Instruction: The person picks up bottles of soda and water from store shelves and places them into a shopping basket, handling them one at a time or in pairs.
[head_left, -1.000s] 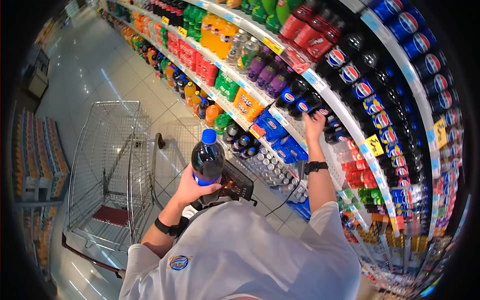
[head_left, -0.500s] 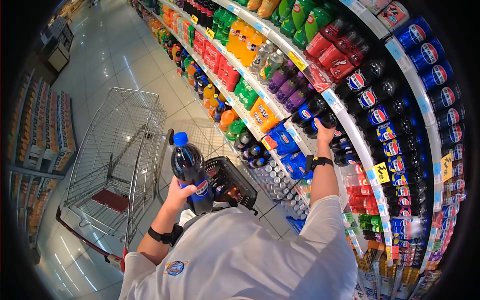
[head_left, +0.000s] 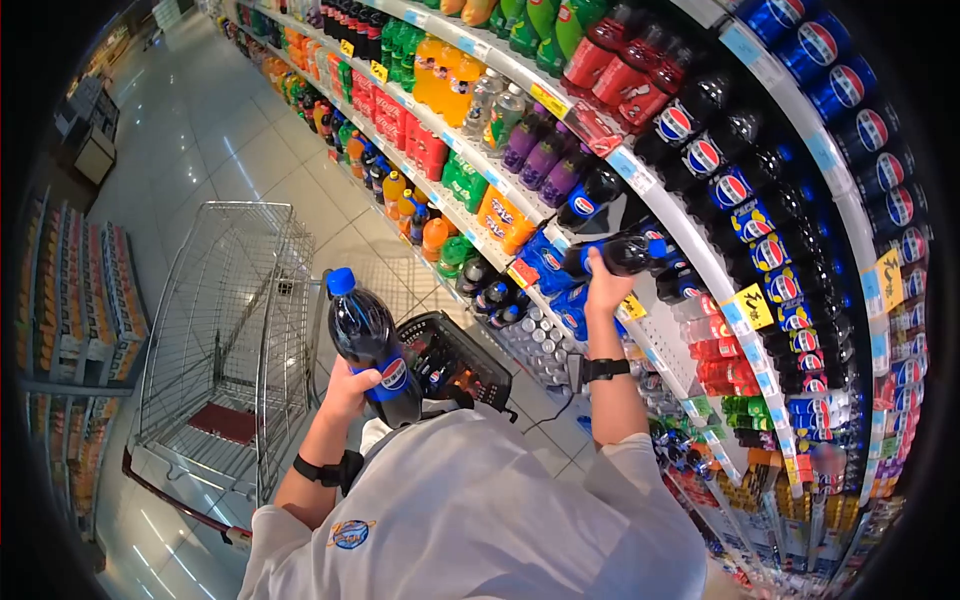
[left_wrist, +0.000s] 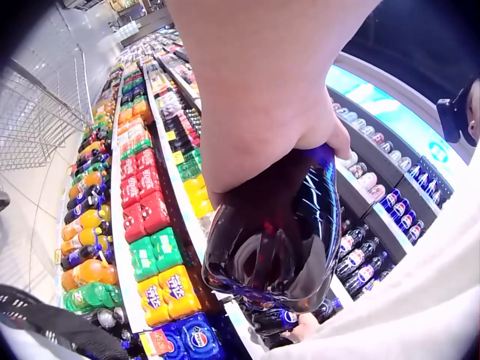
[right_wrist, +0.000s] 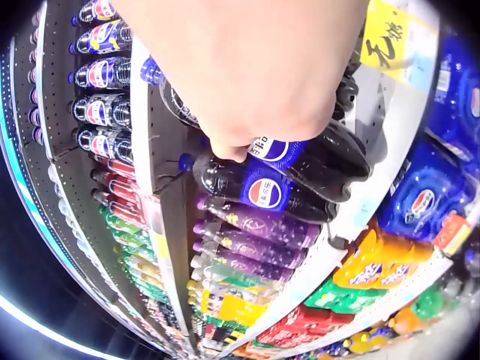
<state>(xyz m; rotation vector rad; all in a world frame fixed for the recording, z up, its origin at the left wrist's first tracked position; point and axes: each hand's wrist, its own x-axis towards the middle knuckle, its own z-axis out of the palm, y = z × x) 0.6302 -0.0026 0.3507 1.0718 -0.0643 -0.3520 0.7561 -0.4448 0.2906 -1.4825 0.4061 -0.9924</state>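
My left hand [head_left: 347,388] grips a large, dark cola bottle [head_left: 365,325] with a blue cap and blue label, its cap end up and tilted. In the left wrist view the base of that bottle [left_wrist: 266,259] faces the camera. My right hand [head_left: 607,290] holds a second cola bottle [head_left: 628,254] lying nearly level at the shelf, blue cap to the right. Its lower end shows past my knuckles in the right wrist view, where another cola bottle [right_wrist: 262,191] lies right beside it on the shelf.
Below, between body and shelves, a black basket [head_left: 493,366] holds dark bottles. A wire shopping cart [head_left: 222,423] stands at the left on the tiled floor. Purple bottles [head_left: 545,160] and orange packs [head_left: 505,218] fill neighbouring shelf spots. A yellow price tag [head_left: 752,306] hangs from the shelf edge.
My right hand has taken hold of a cola bottle in the shelf row and drawn it outward, turning it level. The left-hand bottle has shifted left and its label now faces up.
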